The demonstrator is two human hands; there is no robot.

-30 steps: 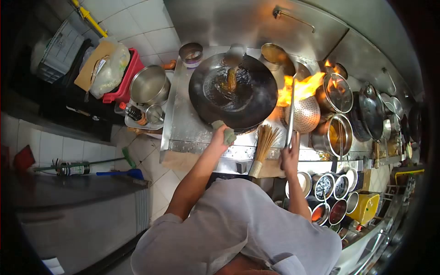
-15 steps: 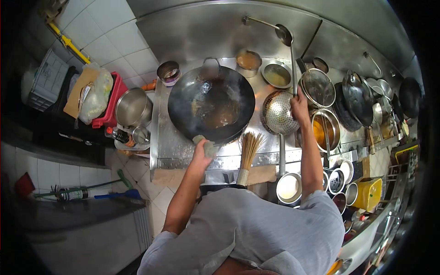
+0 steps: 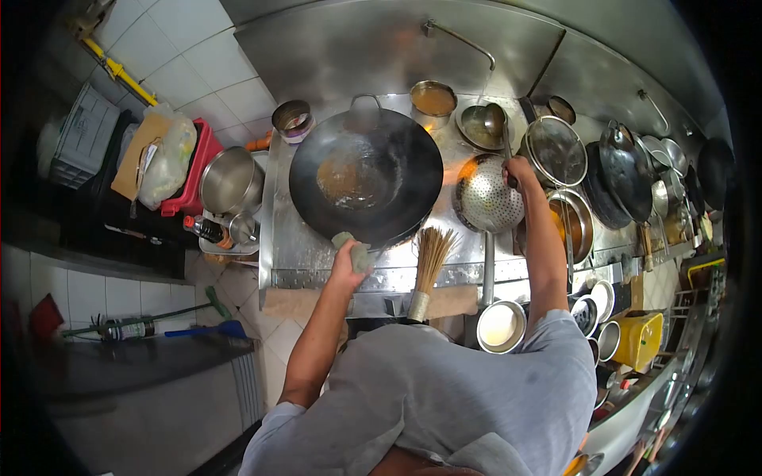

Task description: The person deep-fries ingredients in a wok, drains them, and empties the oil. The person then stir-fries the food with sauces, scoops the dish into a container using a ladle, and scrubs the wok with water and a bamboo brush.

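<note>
A folded greyish cloth [image 3: 360, 259] is gripped in my left hand [image 3: 345, 270] at the near rim of the large dark wok [image 3: 313, 143]. Some brownish liquid [image 3: 348, 181] lies in the wok's bottom. My right hand [image 3: 519, 171] is closed round the handle of a ladle [image 3: 494, 121], whose bowl is at a round metal basin [image 3: 467, 136] holding liquid. Whether the bowl touches the liquid is unclear. Just left of that hand and below it rests a perforated strainer [image 3: 486, 198] with a long handle.
A wall spout [image 3: 464, 40] bends over the basin, with a thin stream below it. Near the wok are a bamboo brush [image 3: 433, 262] and a pot of brown liquid [image 3: 433, 99]. Mesh sieve [image 3: 554, 151] and stacked woks [image 3: 623, 178] stand right.
My right hand has lowered the ladle from up by the spout to the basin. Liquid in the wok has shifted left and less steam shows. My left hand stays at the rim.
</note>
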